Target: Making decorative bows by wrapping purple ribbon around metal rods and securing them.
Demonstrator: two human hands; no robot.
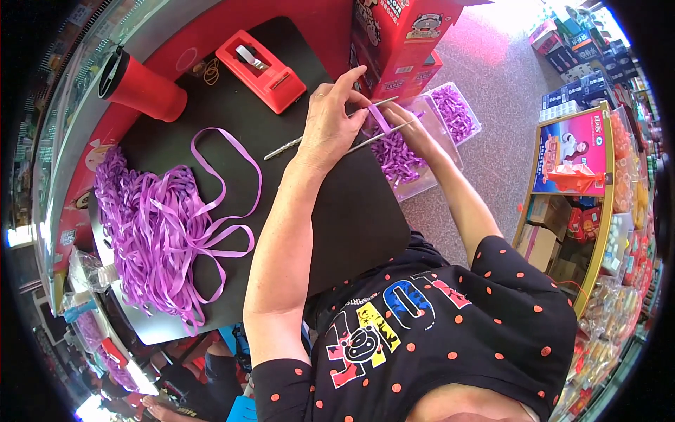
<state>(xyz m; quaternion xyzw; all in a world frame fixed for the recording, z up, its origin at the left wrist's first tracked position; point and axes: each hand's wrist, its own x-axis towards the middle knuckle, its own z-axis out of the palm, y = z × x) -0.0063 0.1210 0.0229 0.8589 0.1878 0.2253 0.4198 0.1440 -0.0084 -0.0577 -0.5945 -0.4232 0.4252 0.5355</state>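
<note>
Purple ribbon strip (380, 119) lies across two thin metal rods (283, 148) — between the hands, by the black table's (344, 225) edge and the near tub (429, 183).

Left hand (330, 119): thumb and a finger pinched narrow on the strip, another finger raised. Right hand (411, 132): fingers drawn in by the rod tips; cannot tell what they grip. Work looks well along, not finished: near tub and far tub (470, 138) both hold many short purple pieces (397, 158), probably done; a big loose ribbon heap (158, 232) at table left — apparently still to do.
</note>
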